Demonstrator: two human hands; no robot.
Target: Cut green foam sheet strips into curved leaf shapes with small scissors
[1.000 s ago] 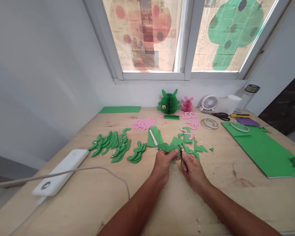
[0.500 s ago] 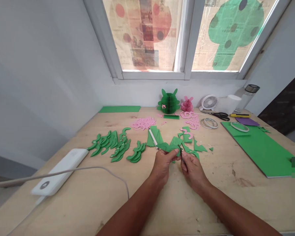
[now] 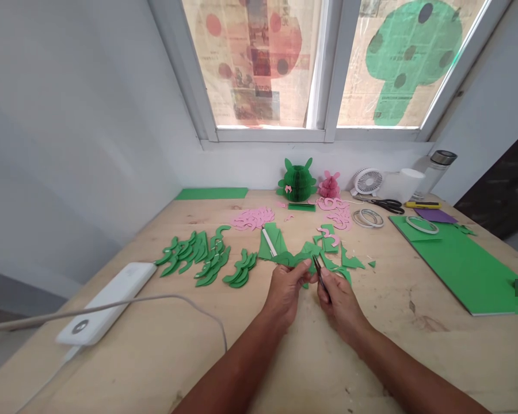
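Observation:
Between my left hand's (image 3: 287, 287) thumb and fingers is a curved green paper piece (image 3: 287, 259), pinched at its right end. My right hand (image 3: 339, 299) grips slim dark tweezers (image 3: 319, 270), their points up against the right end of the paper. Both hands are close together just above the table. Around them lie green paper scraps (image 3: 349, 260) and a folded green sheet (image 3: 267, 241) with a white pen (image 3: 269, 241) on it. Stacks of curved green paper pieces (image 3: 242, 269) are to the left.
Behind the hands are pink paper cutouts (image 3: 254, 217), a green paper figure (image 3: 297, 181) and a pink one (image 3: 329, 185). Tape rolls (image 3: 369, 218), black scissors (image 3: 388, 206) and green sheets (image 3: 457, 264) lie right. A white power bank (image 3: 107, 302) and cable (image 3: 168, 296) occupy the left.
The tweezers have tilted and show more clearly, with their points at the paper's edge. My hands stay in nearly the same place, and the view has shifted slightly.

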